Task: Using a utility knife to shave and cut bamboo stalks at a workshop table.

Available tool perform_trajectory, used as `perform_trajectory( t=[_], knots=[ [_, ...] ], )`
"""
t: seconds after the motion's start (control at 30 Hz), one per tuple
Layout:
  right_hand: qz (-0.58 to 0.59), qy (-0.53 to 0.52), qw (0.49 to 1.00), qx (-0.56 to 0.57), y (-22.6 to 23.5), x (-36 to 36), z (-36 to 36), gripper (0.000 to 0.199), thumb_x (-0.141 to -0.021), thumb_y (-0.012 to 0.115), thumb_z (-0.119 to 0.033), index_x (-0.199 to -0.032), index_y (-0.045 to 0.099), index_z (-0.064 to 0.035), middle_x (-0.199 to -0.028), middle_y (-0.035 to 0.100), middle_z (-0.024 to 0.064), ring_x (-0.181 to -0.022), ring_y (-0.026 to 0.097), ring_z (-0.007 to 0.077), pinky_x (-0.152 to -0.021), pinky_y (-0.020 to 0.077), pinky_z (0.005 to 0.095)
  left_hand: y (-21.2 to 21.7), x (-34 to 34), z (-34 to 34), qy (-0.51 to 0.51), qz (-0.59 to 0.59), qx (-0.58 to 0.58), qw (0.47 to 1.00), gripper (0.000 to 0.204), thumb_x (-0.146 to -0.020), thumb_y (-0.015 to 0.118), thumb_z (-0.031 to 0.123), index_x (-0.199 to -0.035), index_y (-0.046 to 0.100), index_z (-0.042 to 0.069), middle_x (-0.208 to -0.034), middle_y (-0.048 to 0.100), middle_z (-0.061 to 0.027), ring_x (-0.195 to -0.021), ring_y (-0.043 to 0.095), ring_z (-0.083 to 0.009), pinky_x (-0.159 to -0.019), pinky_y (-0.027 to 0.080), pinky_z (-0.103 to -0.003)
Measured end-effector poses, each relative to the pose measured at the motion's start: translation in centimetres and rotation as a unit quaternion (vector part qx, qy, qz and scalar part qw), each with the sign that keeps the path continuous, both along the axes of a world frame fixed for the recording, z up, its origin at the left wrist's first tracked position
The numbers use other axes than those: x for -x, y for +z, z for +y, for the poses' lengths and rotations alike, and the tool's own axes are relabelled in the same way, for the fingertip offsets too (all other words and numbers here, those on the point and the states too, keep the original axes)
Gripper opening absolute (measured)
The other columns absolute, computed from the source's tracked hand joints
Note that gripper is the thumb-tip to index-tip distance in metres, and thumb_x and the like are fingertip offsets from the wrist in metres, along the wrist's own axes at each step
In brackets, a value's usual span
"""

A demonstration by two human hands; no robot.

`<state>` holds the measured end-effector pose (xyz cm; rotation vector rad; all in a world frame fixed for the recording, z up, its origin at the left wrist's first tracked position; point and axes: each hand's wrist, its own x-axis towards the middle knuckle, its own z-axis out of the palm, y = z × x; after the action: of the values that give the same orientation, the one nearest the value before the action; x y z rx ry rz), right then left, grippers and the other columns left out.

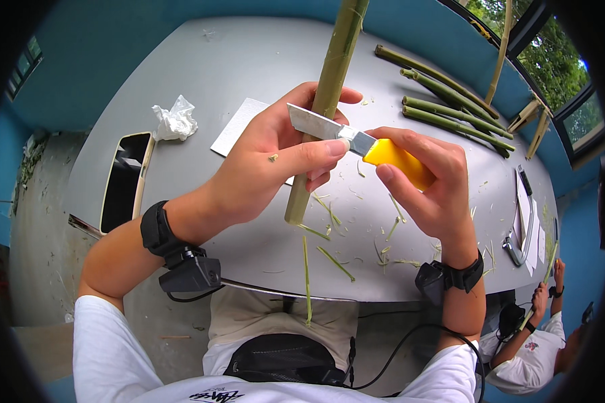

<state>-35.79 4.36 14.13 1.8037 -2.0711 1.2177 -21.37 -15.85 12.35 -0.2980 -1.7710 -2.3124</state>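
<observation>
My left hand (265, 158) is wrapped round a green bamboo stalk (336, 64), which slants up and away over the table. Closed on the yellow handle of a utility knife (400, 163), my right hand (440, 178) holds the knife to the right of the stalk. Its wide metal blade lies across the front of the stalk, pointing left. My left thumb rests against the blade near the handle. Some of my left fingers are hidden behind the stalk. A small green shaving sticks to the left hand below the thumb.
Thin green shavings (336, 264) litter the grey table (249, 54). Several bamboo pieces (457, 121) lie at the far right, with a hacksaw (515, 254) nearer. On the left are a phone (124, 181) and crumpled tissue (175, 119). Another person (531, 346) holds a stalk at the right.
</observation>
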Motion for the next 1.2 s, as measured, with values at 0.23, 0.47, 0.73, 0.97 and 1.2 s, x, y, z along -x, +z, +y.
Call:
perform_trajectory(
  t=[0.23,0.47,0.73,0.97,1.2],
  knots=[
    [-0.025,-0.006,1.000,-0.016,0.1,-0.3,0.1,0.028,-0.091,0.078,-0.018,-0.117,0.077,-0.0076,-0.083,0.075,0.0091,-0.063,0.068,0.0210,-0.060,0.0513,0.0305,-0.1,0.1,0.0,-0.028,-0.001,-0.006,1.000,0.058,-0.111,0.057,0.026,-0.159,0.033,0.004,-0.088,0.050,0.0016,-0.053,0.044,-0.0038,-0.048,0.039,-0.020],
    [-0.019,-0.024,0.998,-0.057,1.0,-0.8,0.2,0.033,-0.093,0.079,-0.021,-0.124,0.076,-0.0105,-0.084,0.076,0.0088,-0.062,0.068,0.0210,-0.060,0.0512,0.0306,-0.6,0.3,0.6,0.027,-0.008,0.021,0.999,0.058,-0.113,0.052,0.036,-0.159,0.032,0.006,-0.063,0.040,0.0061,-0.045,0.035,-0.0026,-0.042,0.034,-0.020],
    [0.036,-0.051,0.998,-0.023,0.9,-1.4,0.0,0.036,-0.091,0.081,-0.022,-0.126,0.076,-0.0132,-0.089,0.078,0.0085,-0.068,0.073,0.0224,-0.061,0.0540,0.0305,-0.7,0.1,1.6,0.103,-0.023,0.013,0.994,0.040,-0.112,0.054,0.040,-0.132,0.049,0.005,-0.070,0.046,0.0036,-0.044,0.034,-0.0027,-0.040,0.032,-0.021],
    [0.082,-0.063,0.995,0.012,0.6,-1.5,0.1,0.037,-0.090,0.082,-0.023,-0.126,0.076,-0.0138,-0.090,0.079,0.0074,-0.067,0.073,0.0215,-0.062,0.0547,0.0300,-0.7,-0.2,1.6,0.143,-0.045,0.051,0.987,0.037,-0.110,0.058,0.041,-0.102,0.057,0.005,-0.065,0.045,0.0037,-0.043,0.039,-0.0036,-0.038,0.033,-0.022],
    [0.108,-0.079,0.990,0.047,2.3,-4.1,1.4,0.039,-0.090,0.082,-0.022,-0.128,0.075,-0.0140,-0.088,0.078,0.0071,-0.068,0.072,0.0211,-0.061,0.0547,0.0293,1.2,-2.2,2.6,0.187,0.002,0.119,0.975,0.037,-0.105,0.071,0.038,-0.097,0.063,0.003,-0.059,0.046,0.0066,-0.049,0.036,-0.0025,-0.044,0.028,-0.025]
  ],
)
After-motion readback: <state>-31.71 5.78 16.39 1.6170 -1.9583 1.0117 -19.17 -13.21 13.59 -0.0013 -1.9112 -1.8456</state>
